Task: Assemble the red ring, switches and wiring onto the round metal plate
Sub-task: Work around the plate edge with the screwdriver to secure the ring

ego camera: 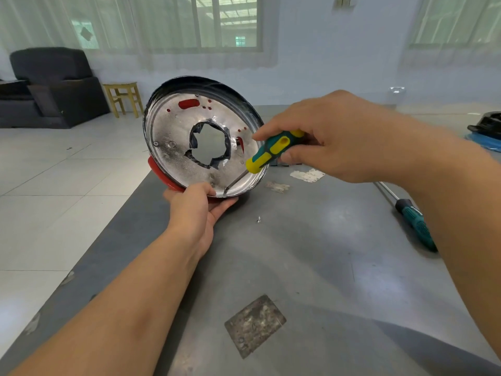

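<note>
The left hand grips the bottom edge of the round metal plate, holding it tilted upright above the grey surface, with the red ring behind it. The right hand holds a screwdriver, its tip apparently touching the plate's lower rim. A loose screw lies just beside.
</note>
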Available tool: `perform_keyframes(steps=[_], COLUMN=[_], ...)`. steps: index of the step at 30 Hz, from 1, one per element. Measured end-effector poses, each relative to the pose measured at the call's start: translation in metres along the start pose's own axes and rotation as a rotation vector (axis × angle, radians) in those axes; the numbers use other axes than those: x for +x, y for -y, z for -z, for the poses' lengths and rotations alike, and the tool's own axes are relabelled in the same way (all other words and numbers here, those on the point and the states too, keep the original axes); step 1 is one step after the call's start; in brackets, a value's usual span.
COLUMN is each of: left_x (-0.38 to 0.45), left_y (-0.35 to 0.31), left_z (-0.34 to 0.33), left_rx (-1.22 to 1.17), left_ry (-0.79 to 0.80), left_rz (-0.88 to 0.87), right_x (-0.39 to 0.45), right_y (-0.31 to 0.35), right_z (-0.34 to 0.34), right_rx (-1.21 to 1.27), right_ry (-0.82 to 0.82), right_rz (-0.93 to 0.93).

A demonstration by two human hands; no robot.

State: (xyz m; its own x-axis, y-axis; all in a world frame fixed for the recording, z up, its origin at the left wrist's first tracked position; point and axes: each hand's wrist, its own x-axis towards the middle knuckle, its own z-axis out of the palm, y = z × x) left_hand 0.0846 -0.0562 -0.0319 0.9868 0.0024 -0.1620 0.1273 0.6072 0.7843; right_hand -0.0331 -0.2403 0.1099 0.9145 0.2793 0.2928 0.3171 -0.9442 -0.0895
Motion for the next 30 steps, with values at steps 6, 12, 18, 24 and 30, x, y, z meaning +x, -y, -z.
perform_keyframes(steps=[6, 12, 18, 24, 30], left_x=[0.001, 0.001, -0.002, 0.001, 0.004], left_y=[0.001, 0.001, 0.000, 0.001, 0.000], left_z=[-0.001, -0.002, -0.002, 0.000, 0.001], left_rx=[0.020, 0.024, 0.056, 0.019, -0.036], left_ry=[-0.023, -0.020, -0.004, -0.014, -0.015], left_rz=[-0.005, -0.006, -0.015, -0.028, -0.013], right_x=[-0.002, 0.006, 0.012, 0.009, 0.010], right_y=[0.004, 0.015, 0.026, 0.010, 0.001], right_z=[-0.006, -0.015, -0.022, -0.021, -0.021], right_rx=[0.114, -0.150, -0.323, -0.231, -0.073], right_ry=[-0.068, -0.191, -0.272, -0.194, -0.178], right_rz=[-0.049, -0.142, -0.255, -0.199, -0.203])
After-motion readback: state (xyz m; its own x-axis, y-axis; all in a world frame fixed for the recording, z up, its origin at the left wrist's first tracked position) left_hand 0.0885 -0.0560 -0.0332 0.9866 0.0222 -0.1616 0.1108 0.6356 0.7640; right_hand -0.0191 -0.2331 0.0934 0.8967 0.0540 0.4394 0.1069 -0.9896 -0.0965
